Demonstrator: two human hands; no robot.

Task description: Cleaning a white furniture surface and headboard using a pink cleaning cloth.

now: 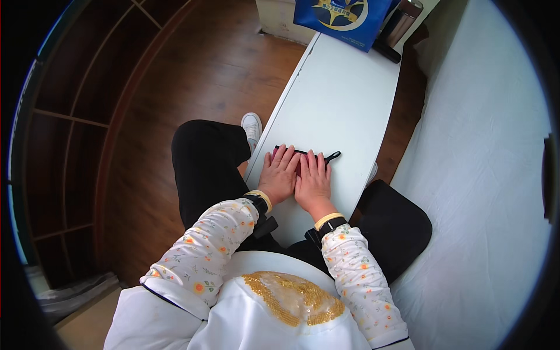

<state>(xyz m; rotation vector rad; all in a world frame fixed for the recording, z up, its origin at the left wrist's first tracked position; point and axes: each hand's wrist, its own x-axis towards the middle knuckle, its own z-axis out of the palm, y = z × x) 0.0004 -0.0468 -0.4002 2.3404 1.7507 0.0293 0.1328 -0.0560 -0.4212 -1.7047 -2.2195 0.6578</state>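
A small dark red zippered pouch point(299, 169) with black edging and a black loop at its right end lies flat on a narrow white table point(334, 100). My left hand point(278, 175) rests palm down over the pouch's left part. Beside it, my right hand point(314, 180) presses flat on the right part, near the loop. The fingers of both hands are extended and point away from me, and the hands touch or nearly touch at the thumbs. Much of the pouch is hidden under them.
At the table's far end stand a blue bag point(341, 22) bearing writing, a metallic bottle point(400, 19) and a black cylindrical object point(386, 51). White fabric point(477, 175) covers a large surface on the right. My legs straddle the table above a wooden floor point(205, 65).
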